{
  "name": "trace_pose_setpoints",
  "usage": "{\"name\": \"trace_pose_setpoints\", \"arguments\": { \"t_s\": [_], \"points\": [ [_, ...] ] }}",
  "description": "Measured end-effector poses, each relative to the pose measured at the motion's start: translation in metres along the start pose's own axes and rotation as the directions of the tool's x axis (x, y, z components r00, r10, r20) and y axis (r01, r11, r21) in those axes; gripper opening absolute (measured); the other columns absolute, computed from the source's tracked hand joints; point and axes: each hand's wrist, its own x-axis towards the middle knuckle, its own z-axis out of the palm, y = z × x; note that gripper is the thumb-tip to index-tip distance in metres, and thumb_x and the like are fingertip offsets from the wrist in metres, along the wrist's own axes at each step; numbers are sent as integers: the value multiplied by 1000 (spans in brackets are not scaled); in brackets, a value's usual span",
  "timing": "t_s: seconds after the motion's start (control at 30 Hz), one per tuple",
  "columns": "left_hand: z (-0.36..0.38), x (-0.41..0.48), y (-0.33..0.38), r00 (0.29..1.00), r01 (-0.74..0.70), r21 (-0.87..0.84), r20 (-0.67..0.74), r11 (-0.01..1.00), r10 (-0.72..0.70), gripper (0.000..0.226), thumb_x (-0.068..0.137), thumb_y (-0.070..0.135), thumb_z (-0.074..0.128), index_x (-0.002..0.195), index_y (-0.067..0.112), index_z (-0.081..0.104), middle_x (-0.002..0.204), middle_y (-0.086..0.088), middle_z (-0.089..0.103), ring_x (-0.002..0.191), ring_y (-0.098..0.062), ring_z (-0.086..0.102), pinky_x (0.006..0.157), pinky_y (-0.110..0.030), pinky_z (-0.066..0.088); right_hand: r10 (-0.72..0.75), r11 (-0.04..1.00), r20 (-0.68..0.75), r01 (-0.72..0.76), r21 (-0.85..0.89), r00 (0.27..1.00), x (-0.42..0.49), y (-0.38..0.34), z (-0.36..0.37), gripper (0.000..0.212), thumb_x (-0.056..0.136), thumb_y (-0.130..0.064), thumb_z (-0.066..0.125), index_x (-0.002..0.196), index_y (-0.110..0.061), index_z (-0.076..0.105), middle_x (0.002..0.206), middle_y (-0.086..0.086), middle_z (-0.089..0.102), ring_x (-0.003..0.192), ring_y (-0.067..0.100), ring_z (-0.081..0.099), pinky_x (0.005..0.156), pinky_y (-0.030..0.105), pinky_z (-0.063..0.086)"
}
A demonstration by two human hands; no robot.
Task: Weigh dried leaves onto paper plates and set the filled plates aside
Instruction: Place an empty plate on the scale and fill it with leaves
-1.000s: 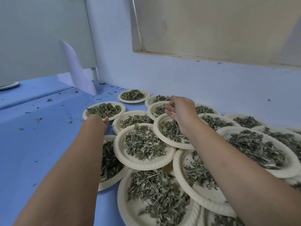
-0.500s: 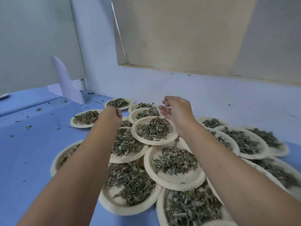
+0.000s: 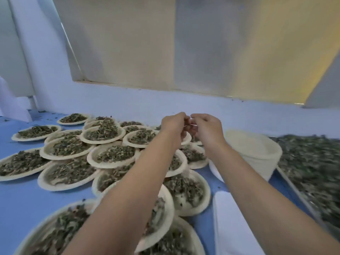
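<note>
Looking down at a blue counter (image 3: 22,199) that's pretty much covered in filled paper plates (image 3: 90,157). Each one has a heap of dried leaves (image 3: 114,153), and they overlap each other from the front edge back to the wall (image 3: 128,103), mostly over the left and middle. The ones by the front edge get cut off by the frame, and both forearms cover parts of several plates in the middle.

The hands are up together over the plates near the back edge. The left hand (image 3: 173,124) and right hand (image 3: 207,127) have their fingers curled in and the fingertips nearly meet. There might be something thin pinched between them, but it's too small and soft to make out, so I honestly can't tell whether they're gripping anything.

Toward the right side there's a stack of empty plates (image 3: 255,153), tilted a bit. Something white pokes out from under it that I can't identify. Past that, along the right edge, is a tray (image 3: 294,189) of loose leaves (image 3: 312,162), badly motion-blurred and running out of frame.

A flat white thing (image 3: 233,227) sits at the front edge between the plates and the tray. The right forearm crosses it and the bottom of the frame cuts it off, so no idea what it is. A big beige board (image 3: 147,43) leans over the wall behind everything.
</note>
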Motion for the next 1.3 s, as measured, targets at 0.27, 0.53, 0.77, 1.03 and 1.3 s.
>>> {"name": "trace_pose_setpoints", "arguments": {
  "t_s": [0.27, 0.53, 0.77, 1.03, 1.3],
  "points": [
    [60, -46, -54, 991, -58, -40, -124, 998, 52, 14, 91, 3, 47, 81, 2, 58, 66, -6, 55, 47, -11, 46, 33, -12, 29, -360, 431, 163, 318, -844, 919, -22, 3, -149, 25, 97, -19, 51, 115, -14, 68, 114, 2, 69, 104, 17, 60, 87, 28, 44],
    [53, -43, -74, 978, 0, -39, -209, 999, -8, 14, 91, 6, 49, 78, 9, 56, 67, -2, 57, 53, -12, 45, 47, -20, 32, -218, 115, 315, 345, -932, 924, -19, 22, -151, 33, 102, -24, 38, 121, -15, 64, 121, 7, 64, 113, 27, 53, 91, 39, 43],
    [51, -42, -90, 981, 56, -26, -183, 998, -60, 10, 88, 6, 53, 81, 9, 58, 67, 0, 58, 53, -10, 47, 49, -20, 34, -251, 72, 350, 378, -923, 902, -15, 31, -149, 30, 94, 0, 42, 117, -8, 60, 112, 9, 60, 108, 26, 49, 89, 36, 41],
    [57, -47, -79, 993, 44, -88, -107, 995, -53, 16, 92, 2, 49, 78, 4, 57, 70, -7, 58, 54, -12, 49, 51, -18, 43, -423, 111, 374, 457, -882, 825, -17, 27, -147, 39, 94, 5, 43, 129, -5, 55, 120, 12, 59, 114, 28, 46, 91, 29, 33],
    [48, -65, -60, 985, -110, 56, -129, 992, 116, 28, 89, 16, 64, 63, 8, 59, 43, 4, 56, 51, -15, 50, 58, -25, 46, -640, 121, 477, 692, -712, 603, -73, 11, -140, 20, 80, 6, 65, 99, 3, 72, 88, 14, 70, 87, 32, 65, 71, 38, 55]
  ]
}}
